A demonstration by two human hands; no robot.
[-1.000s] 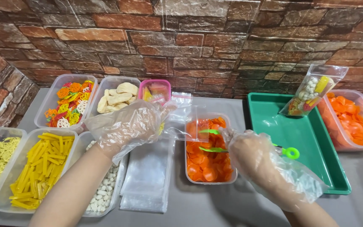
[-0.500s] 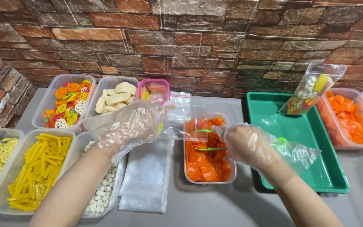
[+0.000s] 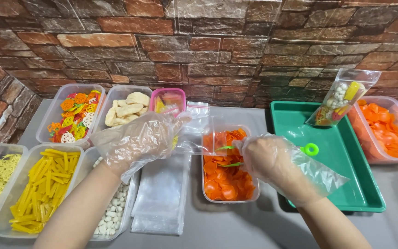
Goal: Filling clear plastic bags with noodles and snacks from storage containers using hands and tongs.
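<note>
Tongs [image 3: 229,156] are gripped by the right hand [image 3: 268,159] over the orange chips [image 3: 226,182], an empty clear bag [image 3: 194,138] pinched by the left hand [image 3: 139,140]; one filled bag [image 3: 339,99] is already propped in the green tray [image 3: 342,184].

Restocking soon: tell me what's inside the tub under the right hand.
The tub holds orange round chips and green tongs gripped by the right hand, which covers part of them.

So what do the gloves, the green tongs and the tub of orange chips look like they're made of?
Gloves on left hand and right hand: thin clear plastic film, loose and crinkled, skin showing through. Green tongs: probably smooth, glossy plastic; mostly hidden. Tub: clear rigid plastic, likely; the orange chips show through its walls.
</note>
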